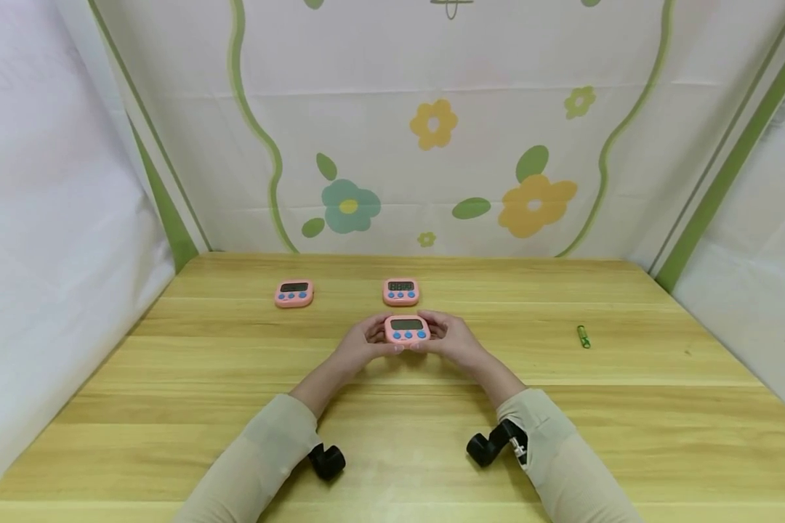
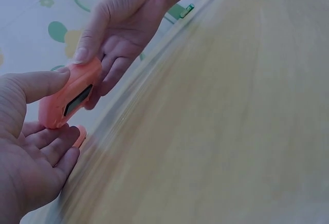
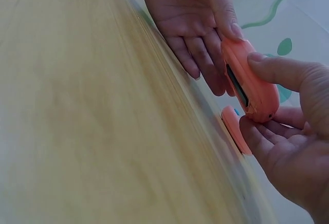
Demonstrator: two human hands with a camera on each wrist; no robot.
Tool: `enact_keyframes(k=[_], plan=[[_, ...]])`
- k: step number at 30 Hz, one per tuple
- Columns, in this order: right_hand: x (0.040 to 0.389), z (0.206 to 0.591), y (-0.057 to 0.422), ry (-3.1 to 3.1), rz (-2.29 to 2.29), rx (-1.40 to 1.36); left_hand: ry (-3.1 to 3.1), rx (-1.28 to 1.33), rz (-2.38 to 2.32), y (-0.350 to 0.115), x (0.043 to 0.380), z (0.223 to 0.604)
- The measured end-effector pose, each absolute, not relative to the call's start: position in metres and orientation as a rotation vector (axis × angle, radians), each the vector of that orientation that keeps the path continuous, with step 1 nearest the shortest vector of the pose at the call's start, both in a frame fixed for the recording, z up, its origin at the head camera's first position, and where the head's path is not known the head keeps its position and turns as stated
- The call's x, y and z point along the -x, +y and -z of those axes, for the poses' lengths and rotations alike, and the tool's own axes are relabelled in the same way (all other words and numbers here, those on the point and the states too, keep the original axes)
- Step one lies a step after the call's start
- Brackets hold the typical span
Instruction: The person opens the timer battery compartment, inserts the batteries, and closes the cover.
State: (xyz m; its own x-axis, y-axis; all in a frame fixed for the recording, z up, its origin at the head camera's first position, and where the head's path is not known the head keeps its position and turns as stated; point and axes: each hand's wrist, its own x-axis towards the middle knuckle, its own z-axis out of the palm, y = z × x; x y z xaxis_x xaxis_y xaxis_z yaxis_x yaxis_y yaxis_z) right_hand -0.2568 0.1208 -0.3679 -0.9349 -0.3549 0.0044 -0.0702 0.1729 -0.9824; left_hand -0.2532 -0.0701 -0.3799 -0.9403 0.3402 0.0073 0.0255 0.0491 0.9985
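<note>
Pink rounded-rectangular plastic timer (image 1: 408, 330) with blue buttons is up off the pale wood-grain table (image 1: 392, 450); left hand (image 1: 361, 340) and right hand (image 1: 456, 338) each pinch one end between thumb and fingers, probably to steady it with dark screen and buttons uncovered, facing the person. Two similar pink timers (image 1: 294, 293) lie beyond; small green cylinder (image 1: 584, 337), maybe a battery, sits well right, likely clear of both hands' work.

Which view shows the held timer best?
Head: the held pink timer faces that camera, showing its screen and three blue buttons. Both wrist views show its edge and a dark patch, no buttons.
</note>
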Motion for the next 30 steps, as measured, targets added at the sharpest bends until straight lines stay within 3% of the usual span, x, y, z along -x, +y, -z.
enact_keyframes(k=[30], plan=[[0.252, 0.365, 0.117, 2.586, 1.808, 0.404, 2.026, -0.301, -2.08, -0.072, 0.246, 0.373]])
